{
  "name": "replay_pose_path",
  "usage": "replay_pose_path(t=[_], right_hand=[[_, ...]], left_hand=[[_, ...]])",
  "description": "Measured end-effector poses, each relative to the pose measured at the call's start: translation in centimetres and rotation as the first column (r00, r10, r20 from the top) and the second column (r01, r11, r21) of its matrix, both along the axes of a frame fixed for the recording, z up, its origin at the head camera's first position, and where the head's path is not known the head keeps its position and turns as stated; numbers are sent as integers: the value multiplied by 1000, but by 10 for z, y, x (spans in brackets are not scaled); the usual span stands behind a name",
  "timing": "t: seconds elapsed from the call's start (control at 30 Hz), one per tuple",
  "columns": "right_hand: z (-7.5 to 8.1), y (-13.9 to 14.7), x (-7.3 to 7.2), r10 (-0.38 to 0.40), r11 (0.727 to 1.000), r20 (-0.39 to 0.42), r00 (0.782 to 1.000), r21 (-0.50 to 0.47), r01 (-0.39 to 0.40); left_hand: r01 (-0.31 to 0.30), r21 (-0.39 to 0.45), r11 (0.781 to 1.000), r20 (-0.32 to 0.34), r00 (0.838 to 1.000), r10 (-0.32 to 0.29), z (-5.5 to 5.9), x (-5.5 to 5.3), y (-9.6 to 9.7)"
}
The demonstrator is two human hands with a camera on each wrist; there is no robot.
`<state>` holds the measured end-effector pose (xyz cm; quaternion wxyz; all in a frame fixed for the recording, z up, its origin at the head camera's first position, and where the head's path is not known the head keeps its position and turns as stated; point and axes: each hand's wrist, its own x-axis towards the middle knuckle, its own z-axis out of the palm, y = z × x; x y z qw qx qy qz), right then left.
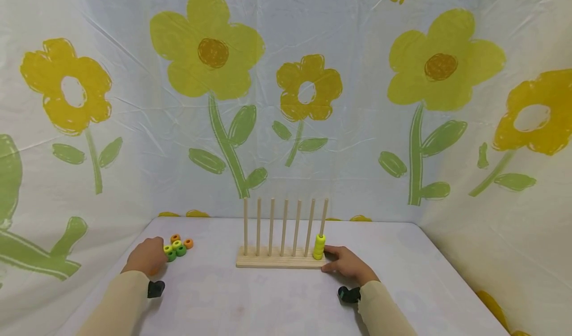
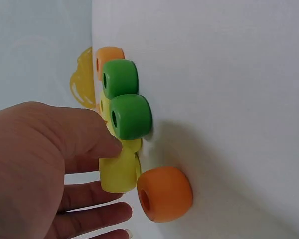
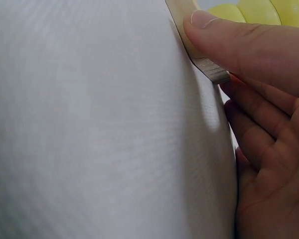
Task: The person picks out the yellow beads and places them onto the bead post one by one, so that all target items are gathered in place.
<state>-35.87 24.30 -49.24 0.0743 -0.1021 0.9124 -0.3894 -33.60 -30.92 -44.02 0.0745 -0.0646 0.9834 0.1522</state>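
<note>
At the left of the table, my left hand [image 1: 145,256] is among loose beads. In the left wrist view its thumb and index finger pinch a yellow bead [image 2: 118,174], while the other fingers stay spread. Close beside are an orange bead [image 2: 165,195] and two green beads [image 2: 132,117]. My right hand [image 1: 347,262] grips the right end of a wooden peg rack [image 1: 279,263], thumb on the near edge. Several upright pegs stand on the rack. Yellow beads [image 1: 319,247] are stacked on its rightmost peg; the other pegs are bare.
The beads and rack rest on a table [image 1: 268,301] with a pale cover. Behind it hangs a flower-printed cloth [image 1: 357,177], which also runs along both sides. More orange beads [image 1: 188,243] lie on the far side of the loose group.
</note>
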Motion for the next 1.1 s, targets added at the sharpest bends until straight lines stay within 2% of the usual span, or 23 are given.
replay_pose_path(t=[0.27, 0.5, 0.73, 1.1], right_hand=[[-1, 0, 0, -18, 1000, 10, 1000, 1, 18], [-2, 0, 1, -14, 1000, 12, 1000, -2, 14], [-2, 0, 1, -6, 1000, 6, 1000, -7, 6], [-2, 1, 0, -6, 1000, 3, 1000, 4, 6]], left_hand=[[-8, 32, 999, 9, 1000, 8, 5, -6, 1], [12, 46, 999, 9, 1000, -13, 17, -8, 8], [49, 78, 996, -32, 998, -46, 25, -12, 11], [141, 108, 984, -131, 983, -127, 44, -8, 27]])
